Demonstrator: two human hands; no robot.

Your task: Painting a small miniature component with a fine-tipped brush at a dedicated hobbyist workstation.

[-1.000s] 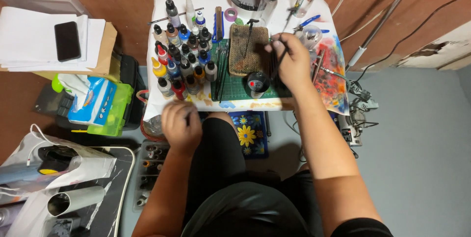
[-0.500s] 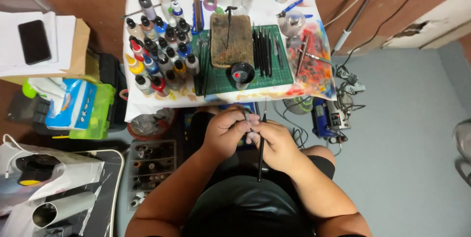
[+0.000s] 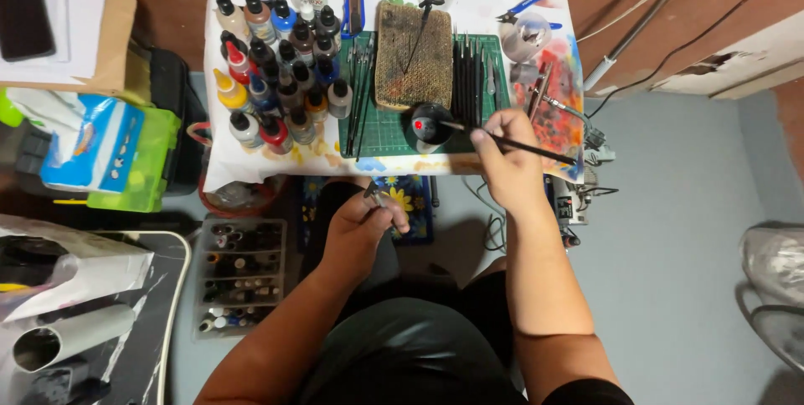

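Note:
My right hand [image 3: 507, 156] grips a thin black paintbrush [image 3: 536, 149], its tip reaching left into a small black cup [image 3: 432, 125] with a red spot, which stands on the green cutting mat [image 3: 394, 133]. My left hand [image 3: 362, 221] is held over my lap below the table's front edge, closed around a small dark piece that pokes out between finger and thumb. A brown scouring pad [image 3: 414, 54] lies on the mat behind the cup, with a row of dark brushes [image 3: 471, 70] to its right.
Several dropper paint bottles [image 3: 276, 70] crowd the left of the white table [image 3: 251, 172]. A paint-stained sheet [image 3: 559, 87] is at its right. A clear bottle organiser [image 3: 239, 275], green bin [image 3: 134, 162] and tissue pack [image 3: 88, 141] sit at left.
My right hand has gone from my lap up to the table with the brush, whose tip now meets the black cup. My left hand stayed low with its small piece. The view shifted.

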